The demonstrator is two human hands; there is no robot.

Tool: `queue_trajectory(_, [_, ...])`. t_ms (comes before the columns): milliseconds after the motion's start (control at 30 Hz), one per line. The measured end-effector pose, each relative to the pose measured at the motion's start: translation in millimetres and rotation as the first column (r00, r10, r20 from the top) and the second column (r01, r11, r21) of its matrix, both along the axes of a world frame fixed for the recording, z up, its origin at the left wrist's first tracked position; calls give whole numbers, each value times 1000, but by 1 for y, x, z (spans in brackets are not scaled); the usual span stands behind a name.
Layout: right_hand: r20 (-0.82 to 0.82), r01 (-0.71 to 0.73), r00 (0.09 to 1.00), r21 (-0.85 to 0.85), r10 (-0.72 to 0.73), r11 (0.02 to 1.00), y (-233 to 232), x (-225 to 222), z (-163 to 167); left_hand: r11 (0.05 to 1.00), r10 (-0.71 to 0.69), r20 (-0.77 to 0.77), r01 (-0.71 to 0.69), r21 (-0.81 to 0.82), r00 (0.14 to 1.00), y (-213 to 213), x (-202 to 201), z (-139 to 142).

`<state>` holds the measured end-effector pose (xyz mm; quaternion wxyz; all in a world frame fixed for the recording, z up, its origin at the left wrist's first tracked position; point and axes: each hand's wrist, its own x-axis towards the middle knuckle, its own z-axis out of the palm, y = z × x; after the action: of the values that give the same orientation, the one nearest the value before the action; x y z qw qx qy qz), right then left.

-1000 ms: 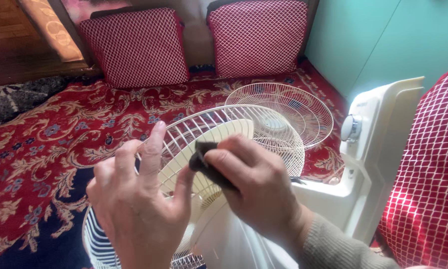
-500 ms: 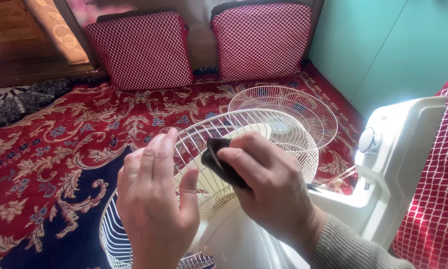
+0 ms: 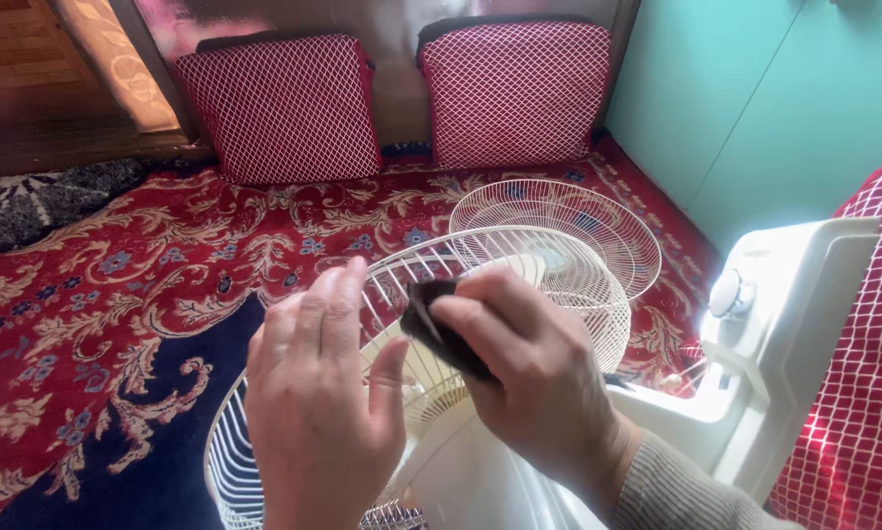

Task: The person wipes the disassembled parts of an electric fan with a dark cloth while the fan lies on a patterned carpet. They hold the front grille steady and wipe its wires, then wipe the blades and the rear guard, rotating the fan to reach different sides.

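Note:
My right hand (image 3: 534, 378) grips a small dark cloth (image 3: 439, 329) and presses it against the white wire fan guard (image 3: 598, 304) in front of me. My left hand (image 3: 318, 412) is just left of it, fingers together and raised, its fingertips resting on the wires of the same guard. The guard sits tilted on the white fan body (image 3: 480, 481), whose cream centre is partly hidden behind my hands.
A second white wire guard (image 3: 559, 221) lies flat on the red patterned carpet (image 3: 117, 294) beyond. A white appliance with a round knob (image 3: 804, 294) stands at the right by a teal wall. Two red checked cushions (image 3: 284, 108) lean at the back.
The view has shifted so both hands and the guard sit further right and lower. My right hand has slid the cloth slightly along the guard. My left hand stays on the wires.

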<state>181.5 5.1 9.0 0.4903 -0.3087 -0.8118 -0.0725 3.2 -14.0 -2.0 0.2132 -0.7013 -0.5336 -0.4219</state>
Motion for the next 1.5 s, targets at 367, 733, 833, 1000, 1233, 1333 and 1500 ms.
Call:
queue_trajectory(367, [2, -86, 996, -39, 86, 996, 5, -1, -10, 999, -3, 3, 3, 36, 1000, 1, -6, -1])
queue_trajectory(733, [119, -61, 990, -112, 74, 992, 0, 5, -17, 993, -6, 25, 8, -115, 1000, 5, -13, 2])
queue_trajectory(833, [13, -17, 1000, -73, 18, 997, 9, 8, -11, 994, -81, 42, 84, -72, 996, 3, -13, -3])
queue_trajectory(1000, [49, 32, 998, -33, -30, 999, 7, 11, -7, 959, 67, 77, -43, -279, 995, 9, -17, -6])
queue_trajectory(1233, [105, -10, 994, -30, 13, 1000, 9, 12, -9, 964, 71, 90, -44, -264, 993, 10, -16, -4])
queue_trajectory(1333, [65, 29, 997, 33, -31, 999, 19, 14, -5, 963, 63, 98, -35, -266, 993, 8, -12, -5])
queue_trajectory(1500, [119, 0, 993, 42, -5, 999, 6, 20, -19, 956, 58, 114, -23, -292, 992, 10, -11, -8])
